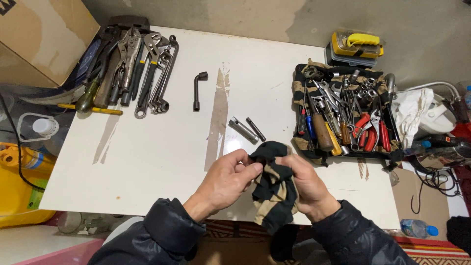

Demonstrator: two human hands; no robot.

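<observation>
Both my hands are at the near edge of a white board (pixel 162 147). Together they grip a dark and tan camouflage cloth (pixel 274 191). My left hand (pixel 226 179) pinches its top left edge with thumb and fingers. The cloth is bunched up in my right hand (pixel 306 184), and its loose end hangs below the board's edge. Whatever may be wrapped inside the cloth is hidden. Just beyond my hands lie a silver tube socket (pixel 243 130) and a short dark rod (pixel 255 129).
An L-shaped dark socket wrench (pixel 197 91) lies mid-board. Wrenches, pliers and screwdrivers are lined up at the far left (pixel 132 68). A cloth-lined tray of mixed tools (pixel 343 118) sits at right, a yellow case (pixel 355 46) behind it. A cardboard box (pixel 44 34) stands far left.
</observation>
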